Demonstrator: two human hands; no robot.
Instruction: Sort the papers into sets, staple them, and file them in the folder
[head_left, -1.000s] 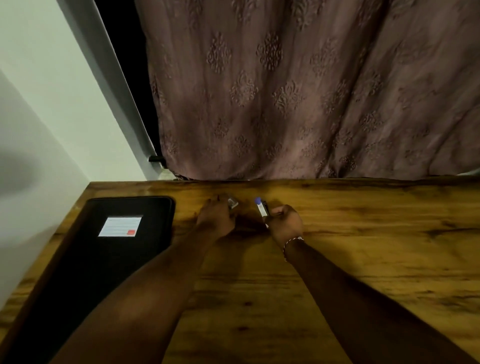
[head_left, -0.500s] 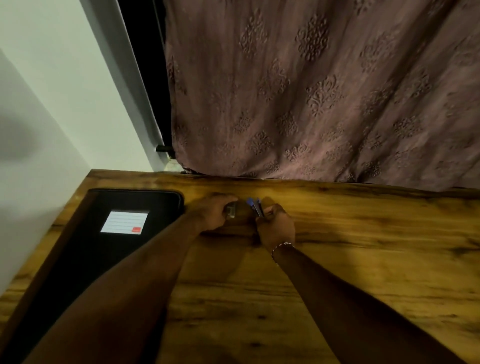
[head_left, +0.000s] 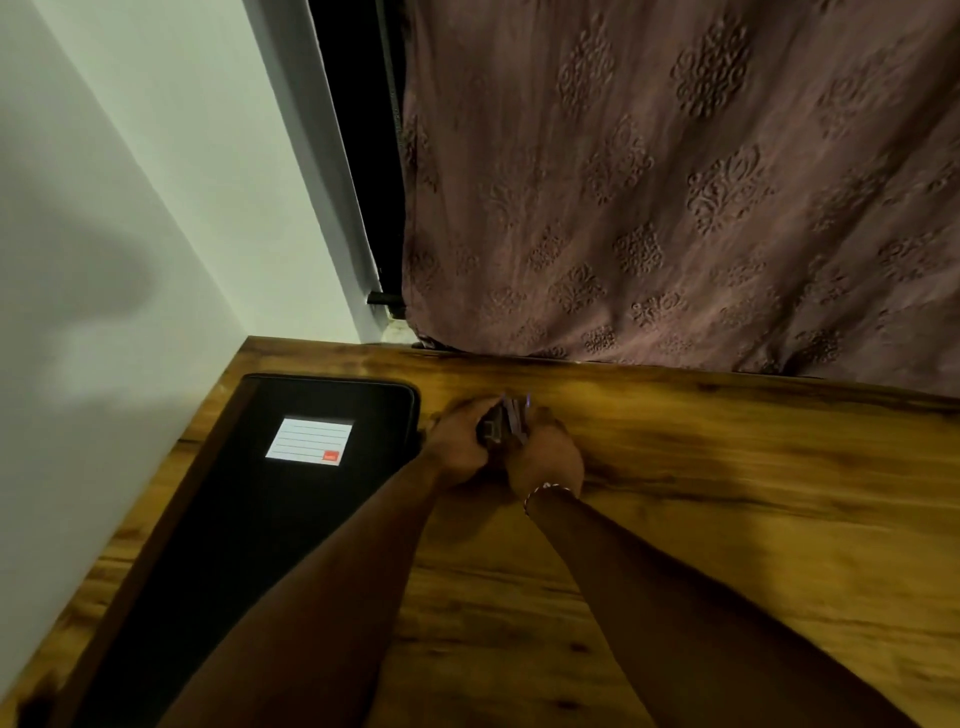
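From my feed, both hands meet near the far edge of the table (head_left: 727, 519). The left hand (head_left: 457, 449) and the right hand (head_left: 545, 460) are each curled round one small dark object, which I take to be the stapler (head_left: 501, 426). It is blurred, with a hint of blue at its far tip. The folder (head_left: 249, 519) lies closed and flat just left of the hands, white label (head_left: 310, 440) facing up. I see no papers anywhere on the table, so I can't tell where the sets are.

My read is that this is the stapling stage, but with the tool itself being handled — perhaps closed up or readied — rather than pressed onto sheets. With the folder shut, filing looks either finished or not started; I can't say which.

The next move calls for one hand to let go and the stapler to be set down — or for sheets to be brought in under it.
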